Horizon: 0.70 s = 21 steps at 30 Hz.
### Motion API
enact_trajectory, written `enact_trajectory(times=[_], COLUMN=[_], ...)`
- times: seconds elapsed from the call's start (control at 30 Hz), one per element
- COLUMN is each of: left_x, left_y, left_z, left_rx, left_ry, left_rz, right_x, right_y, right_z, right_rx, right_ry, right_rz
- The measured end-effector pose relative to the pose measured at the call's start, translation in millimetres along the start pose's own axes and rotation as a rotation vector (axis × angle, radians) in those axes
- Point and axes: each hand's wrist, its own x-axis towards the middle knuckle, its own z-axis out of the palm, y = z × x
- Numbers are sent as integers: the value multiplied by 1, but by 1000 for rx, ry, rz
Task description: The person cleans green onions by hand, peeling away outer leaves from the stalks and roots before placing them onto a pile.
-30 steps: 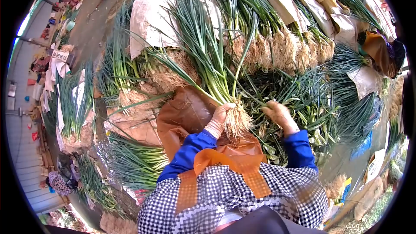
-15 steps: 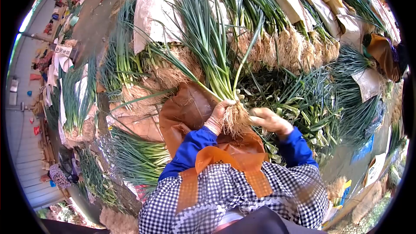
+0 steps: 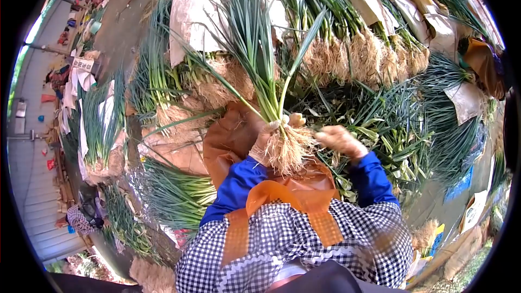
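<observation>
A bunch of long green stalks [image 3: 265, 84] with pale, bushy roots [image 3: 291, 148] stands upright over the brown apron [image 3: 222, 140]. Its base is gripped by my left hand [image 3: 264, 140], with some fingers showing behind the white stem ends. Just right of the roots is my right hand [image 3: 340, 140], blurred, its fingers toward the roots; whether it holds anything is unclear. Loose green leaves and trimmings [image 3: 382, 130] lie beyond and to the right of it.
Rooted bundles [image 3: 347, 57] line the far side, partly under pale sacks [image 3: 198, 16]. More stalks lie at the left [image 3: 176, 192] and right [image 3: 448, 114]. A person in a patterned head covering [image 3: 80, 220] is at the far left.
My right hand moved in toward the roots, then slightly back out to the right. My left hand has turned the bunch a little, and its fingers now show behind the stems.
</observation>
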Motion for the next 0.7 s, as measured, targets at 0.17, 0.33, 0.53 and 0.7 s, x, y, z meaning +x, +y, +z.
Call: enact_trajectory(times=[0.17, 0.33, 0.53, 0.7], left_x=[-2, 12, -14, -18], left_y=[7, 2, 20, 33], left_z=[14, 17, 66, 115], left_rx=[45, 180, 426, 149], left_ry=[0, -26, 113, -236], left_rz=[80, 135, 213, 432], right_x=[1, 35, 36, 194], right_y=[86, -13, -32, -5], right_z=[-82, 19, 10, -149], right_rx=[-1101, -132, -117, -321], right_ry=[640, 255, -291, 745], right_rz=[32, -598, -287, -225])
